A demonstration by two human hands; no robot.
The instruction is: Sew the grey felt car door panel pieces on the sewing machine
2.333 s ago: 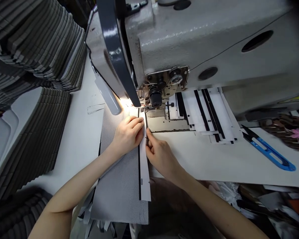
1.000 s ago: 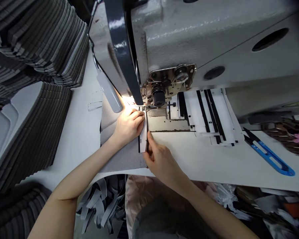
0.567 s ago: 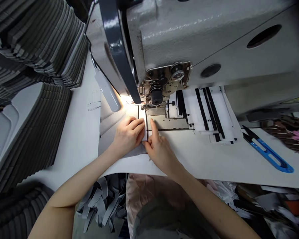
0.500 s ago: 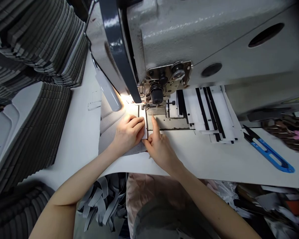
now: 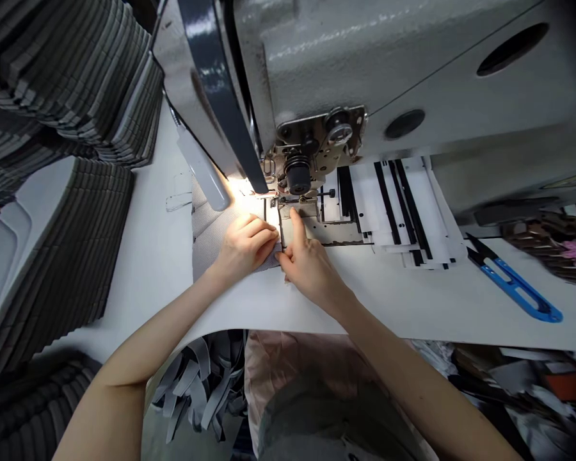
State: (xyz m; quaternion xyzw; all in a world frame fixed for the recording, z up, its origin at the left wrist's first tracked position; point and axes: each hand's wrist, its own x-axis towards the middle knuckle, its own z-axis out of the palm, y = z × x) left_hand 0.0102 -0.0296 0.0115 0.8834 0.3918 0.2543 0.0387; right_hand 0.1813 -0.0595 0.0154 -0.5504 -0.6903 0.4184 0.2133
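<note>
Fingertips [image 5: 265, 232] of the left hand [image 5: 244, 253] sit close together, bent and pressing down on a white strip [image 5: 272, 230] laid over grey perforated fabric [image 5: 216, 237], just in front of the presser foot [image 5: 290, 203]. This hand is narrow and bears down, though whether it grips or only presses cannot be told. The right hand [image 5: 312, 269] lies just beside it, near and to the right of the presser foot, its index finger raised toward the needle plate [image 5: 333, 234] while its thumb and other fingers gather at the fabric's edge; any pinch there is hidden. Work this close seems to go best with the layers flat, their edges squared and the fingers clear of the needle. The fabric runs from under the foot toward the person, over a white table [image 5: 249, 307]. Left of the foot hangs a lamp [image 5: 202, 176], beyond it stacked grey padded pieces [image 5: 62, 256]; to its right lie paper strips with black bands [image 5: 403, 211] and blue thread snips [image 5: 513, 291].
</note>
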